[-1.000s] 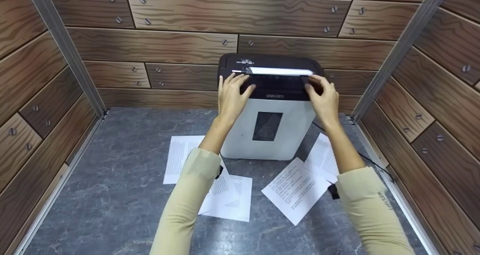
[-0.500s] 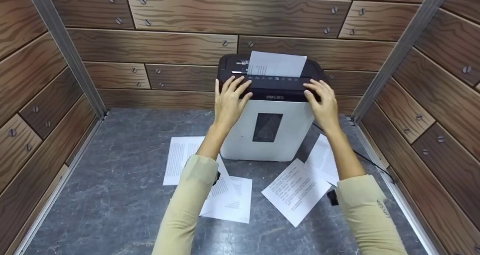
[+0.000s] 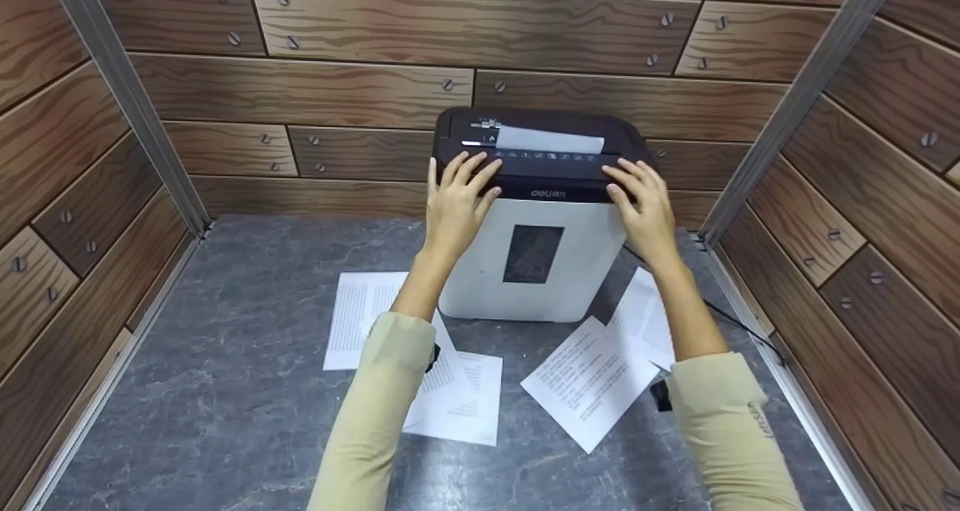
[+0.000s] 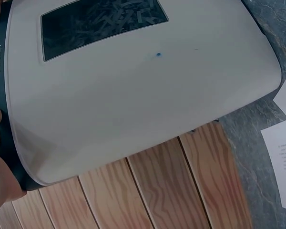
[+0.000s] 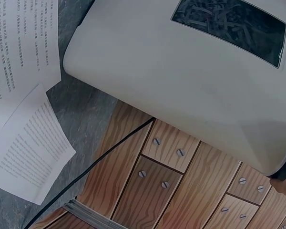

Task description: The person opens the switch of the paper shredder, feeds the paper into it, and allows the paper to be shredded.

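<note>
A paper shredder (image 3: 534, 260) with a pale grey bin and black top stands upright at the back of the table. From the slot in its top pokes a short strip of a white paper sheet (image 3: 551, 140). My left hand (image 3: 455, 211) rests on the left front corner of the black top, fingers spread over it and thumb at the front edge. On the right front corner rests my right hand (image 3: 646, 209) in much the same way. Neither hand touches the sheet. Through the bin's window (image 5: 233, 28) paper shreds show. Both wrist views catch only small parts of the hands.
Overlapping printed sheets (image 3: 457, 410) lie left of the shredder, partly under the left forearm. More printed sheets (image 3: 589, 383) lie at the front right. A black cable (image 3: 742, 322) runs along the right side. Wood-patterned walls (image 3: 375, 94) enclose the table (image 3: 225, 361).
The sheet flipped up from lying forward, then sank into the slot until only a short strip shows. Both hands let go of it and moved down slightly onto the shredder's front corners.
</note>
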The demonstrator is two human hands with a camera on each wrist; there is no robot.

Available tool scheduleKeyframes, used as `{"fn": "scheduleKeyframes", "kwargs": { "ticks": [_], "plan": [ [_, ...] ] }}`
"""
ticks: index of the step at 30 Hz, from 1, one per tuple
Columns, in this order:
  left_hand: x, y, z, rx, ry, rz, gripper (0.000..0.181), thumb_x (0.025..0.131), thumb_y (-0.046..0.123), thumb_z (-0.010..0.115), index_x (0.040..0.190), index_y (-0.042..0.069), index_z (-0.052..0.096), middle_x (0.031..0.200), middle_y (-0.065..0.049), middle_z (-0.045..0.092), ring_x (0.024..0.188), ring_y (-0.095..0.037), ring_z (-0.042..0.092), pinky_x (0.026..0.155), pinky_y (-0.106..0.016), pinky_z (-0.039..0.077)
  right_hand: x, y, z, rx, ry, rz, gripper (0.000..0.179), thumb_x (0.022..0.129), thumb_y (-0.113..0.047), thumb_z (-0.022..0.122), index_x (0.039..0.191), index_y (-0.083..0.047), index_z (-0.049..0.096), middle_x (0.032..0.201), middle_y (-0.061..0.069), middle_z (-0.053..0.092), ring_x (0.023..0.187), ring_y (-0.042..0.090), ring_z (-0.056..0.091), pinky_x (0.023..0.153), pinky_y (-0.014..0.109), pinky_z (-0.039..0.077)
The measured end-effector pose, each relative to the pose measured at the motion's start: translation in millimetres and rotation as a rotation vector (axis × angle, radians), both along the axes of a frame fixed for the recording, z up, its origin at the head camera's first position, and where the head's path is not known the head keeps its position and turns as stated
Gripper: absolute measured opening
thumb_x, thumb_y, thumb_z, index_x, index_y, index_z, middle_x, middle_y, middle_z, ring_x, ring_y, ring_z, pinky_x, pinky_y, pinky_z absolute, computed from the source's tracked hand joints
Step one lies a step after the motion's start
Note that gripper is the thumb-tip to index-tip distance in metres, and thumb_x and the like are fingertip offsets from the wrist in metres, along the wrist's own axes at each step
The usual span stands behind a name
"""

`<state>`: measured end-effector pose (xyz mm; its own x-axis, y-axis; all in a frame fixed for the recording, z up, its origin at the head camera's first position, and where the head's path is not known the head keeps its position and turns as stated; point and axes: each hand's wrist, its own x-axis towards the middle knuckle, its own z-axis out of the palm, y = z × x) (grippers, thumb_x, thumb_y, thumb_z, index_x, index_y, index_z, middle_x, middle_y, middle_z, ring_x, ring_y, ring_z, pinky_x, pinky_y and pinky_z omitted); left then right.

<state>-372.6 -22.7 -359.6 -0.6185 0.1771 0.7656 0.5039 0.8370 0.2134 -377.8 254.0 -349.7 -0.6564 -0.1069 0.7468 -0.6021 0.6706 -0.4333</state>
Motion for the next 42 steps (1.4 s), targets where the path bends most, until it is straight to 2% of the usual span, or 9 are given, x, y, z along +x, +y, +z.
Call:
{"fn": "scheduleKeyframes", "kwargs": {
  "ticks": [5, 11, 18, 28, 42],
  "plan": [
    [0.5, -0.2, -0.8, -0.009, 0.002, 0.004, 0.037, 0.092, 0.035, 0.053, 0.125, 0.022, 0.059, 0.13, 0.0, 0.051, 0.126, -0.02, 0.035, 0.108, -0.05, 0.009, -0.3, 0.0, -1.2, -0.005, -0.001, -0.005, 0.026, 0.09, -0.016, 0.059, 0.114, -0.007, 0.066, 0.125, 0.011, 0.055, 0.125, 0.029, 0.035, 0.106, 0.035, 0.022],
    [0.5, -0.5, -0.1, -0.006, -0.006, 0.004, 0.036, 0.092, 0.036, 0.053, 0.125, 0.022, 0.059, 0.13, 0.0, 0.051, 0.127, -0.02, 0.035, 0.109, -0.047, 0.004, 0.0, 0.1, -0.4, -0.002, -0.004, -0.004, 0.026, 0.09, -0.016, 0.059, 0.114, -0.008, 0.066, 0.125, 0.011, 0.054, 0.125, 0.029, 0.035, 0.106, 0.035, 0.022],
    [0.6, -0.2, 0.7, -0.014, -0.015, 0.011, 0.037, 0.092, 0.036, 0.052, 0.126, 0.022, 0.058, 0.13, 0.001, 0.05, 0.127, -0.019, 0.034, 0.108, -0.049, 0.007, 0.5, -0.4, 0.6, -0.001, -0.008, -0.007, 0.026, 0.09, -0.015, 0.059, 0.114, -0.007, 0.065, 0.125, 0.012, 0.054, 0.125, 0.03, 0.034, 0.106, 0.035, 0.021],
    [1.4, 0.4, 0.6, -0.013, -0.033, 0.013, 0.037, 0.093, 0.036, 0.051, 0.127, 0.022, 0.057, 0.132, 0.001, 0.049, 0.128, -0.019, 0.033, 0.109, -0.047, 0.003, 0.9, -1.4, 1.2, 0.0, 0.001, -0.005, 0.025, 0.09, -0.014, 0.058, 0.114, -0.007, 0.066, 0.124, 0.012, 0.055, 0.125, 0.031, 0.035, 0.106, 0.036, 0.021],
    [2.6, 1.0, 0.6, -0.012, -0.032, 0.02, 0.037, 0.093, 0.036, 0.051, 0.127, 0.022, 0.057, 0.131, 0.001, 0.05, 0.127, -0.019, 0.034, 0.108, -0.049, 0.006, 0.3, -1.0, -0.4, -0.007, 0.003, 0.001, 0.025, 0.091, -0.014, 0.058, 0.114, -0.007, 0.065, 0.125, 0.012, 0.055, 0.125, 0.031, 0.035, 0.106, 0.035, 0.021]
  ]
}}
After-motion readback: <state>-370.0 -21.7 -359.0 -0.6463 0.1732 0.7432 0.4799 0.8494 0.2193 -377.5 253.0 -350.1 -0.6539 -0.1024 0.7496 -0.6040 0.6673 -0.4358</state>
